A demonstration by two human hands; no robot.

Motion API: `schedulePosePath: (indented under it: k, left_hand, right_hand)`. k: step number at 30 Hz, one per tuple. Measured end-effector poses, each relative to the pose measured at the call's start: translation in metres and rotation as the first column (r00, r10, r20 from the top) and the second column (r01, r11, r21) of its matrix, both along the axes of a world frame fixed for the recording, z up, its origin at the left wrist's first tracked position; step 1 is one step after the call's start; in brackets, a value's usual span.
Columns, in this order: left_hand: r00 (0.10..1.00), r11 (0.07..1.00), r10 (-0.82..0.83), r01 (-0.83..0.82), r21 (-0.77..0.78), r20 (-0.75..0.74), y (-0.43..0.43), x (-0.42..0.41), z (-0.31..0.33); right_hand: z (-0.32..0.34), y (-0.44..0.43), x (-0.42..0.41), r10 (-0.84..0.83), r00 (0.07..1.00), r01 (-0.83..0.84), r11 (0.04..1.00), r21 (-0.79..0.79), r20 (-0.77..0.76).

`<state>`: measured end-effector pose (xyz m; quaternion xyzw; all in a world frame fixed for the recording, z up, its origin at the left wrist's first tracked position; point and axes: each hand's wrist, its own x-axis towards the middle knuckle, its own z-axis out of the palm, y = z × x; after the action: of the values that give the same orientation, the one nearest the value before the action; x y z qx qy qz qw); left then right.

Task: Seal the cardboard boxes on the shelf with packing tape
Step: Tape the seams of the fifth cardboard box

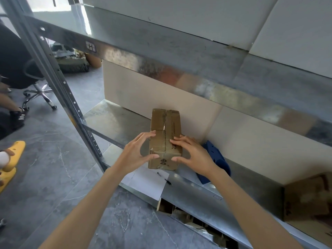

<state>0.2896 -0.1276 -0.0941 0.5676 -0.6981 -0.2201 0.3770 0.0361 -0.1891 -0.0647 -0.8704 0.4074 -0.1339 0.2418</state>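
I have both hands on one small box (165, 139), which stands on the metal shelf (116, 121) near its front edge, lengthwise away from me. My left hand (138, 151) grasps its left side, fingers arched onto the top edge and thumb at the near corner. My right hand (192, 153) grasps the right side the same way, fingertips on the top and thumb on the near edge. Brown tape already runs along the top seam.

I count two boxes on this shelf: the one I hold and a larger box (309, 203) well apart at the far right. More cardboard (165, 207) shows on the level below; how many pieces I cannot tell.

One blue plastic thing (217, 159) lies just beside my right wrist. One sheet of paper (149, 184) lies in front of the small box, overhanging the shelf's edge, with one pen (168, 181) on it. On the floor to the left are one office chair (36, 83) and two yellow slippers (13, 155).
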Motion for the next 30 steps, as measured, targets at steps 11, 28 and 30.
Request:
schedulePosePath:
  k: [11,28,30]
  left_hand:
    - [1.0,0.999,-0.01,0.012,0.046,-0.025,-0.004,0.003,0.003]
    - [0.961,0.967,0.254,-0.25,0.046,-0.107,0.009,0.043,0.005]
    - [0.961,0.97,0.241,-0.235,0.055,-0.137,0.003,0.052,0.005]
  right_hand:
    - [0.008,-0.01,-0.006,0.094,0.995,-0.089,0.991,0.105,-0.044]
    - [-0.002,0.01,0.054,0.083,0.997,-0.077,0.954,-0.289,0.01]
    - [-0.005,0.011,0.066,0.052,0.999,-0.047,0.936,-0.348,0.005]
